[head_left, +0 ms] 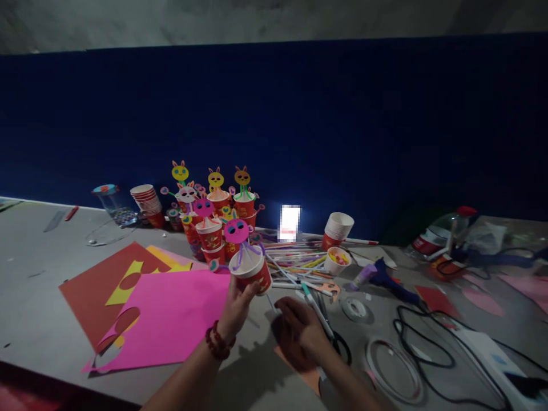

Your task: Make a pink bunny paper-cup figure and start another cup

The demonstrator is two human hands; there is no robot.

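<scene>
My left hand [240, 305] is wrapped around a red paper cup [253, 278] with a white rim, tilted a little. Out of the cup rises a pink round paper face [236, 231] with blue eyes and ears, on purple pipe-cleaner limbs. A thin pale stick [270, 302] shows below the cup, its lower end close to the fingertips of my right hand [302, 325]. The right fingers are loosely stretched toward it; whether they touch it I cannot make out. Scissors [342, 348] and a teal-capped marker [315, 308] lie beside the right hand.
Several finished cup figures [209, 228] stand behind the left hand. Pink paper [175, 319] lies to the left. Pipe cleaners [295, 257], stacked cups [338, 225], a cup of paper bits [337, 260], tape rolls [355, 309], a glue gun [394, 285] and a black cable [422, 362] crowd the right.
</scene>
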